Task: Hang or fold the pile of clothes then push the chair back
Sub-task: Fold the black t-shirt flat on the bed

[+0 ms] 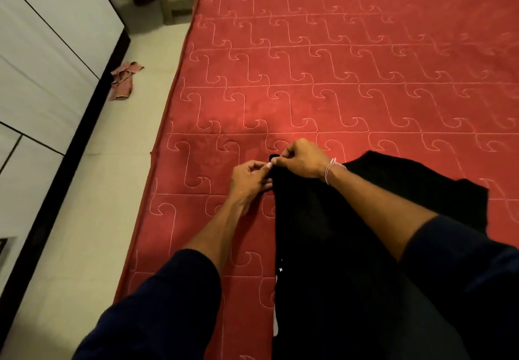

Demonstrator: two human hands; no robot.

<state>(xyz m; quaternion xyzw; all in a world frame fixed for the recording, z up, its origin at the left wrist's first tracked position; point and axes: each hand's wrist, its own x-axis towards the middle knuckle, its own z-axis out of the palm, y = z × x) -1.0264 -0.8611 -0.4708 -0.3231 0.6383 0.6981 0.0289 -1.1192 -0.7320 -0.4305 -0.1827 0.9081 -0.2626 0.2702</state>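
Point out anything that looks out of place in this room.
A crumpled pink cloth lies on the floor against the wardrobe's dark base, away from the black garment being folded on the red mattress.

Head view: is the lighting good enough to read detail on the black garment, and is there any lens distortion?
Head view: dim warm light; the black garment reads as a near-flat dark mass, folds barely visible. Both hands stay sharp at its top corner. Wide-angle bending curves the red mattress edge and the cabinet lines.

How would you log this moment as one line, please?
stage: folding | left hand: pinches black garment corner | right hand: pinches same corner | surface: red mattress
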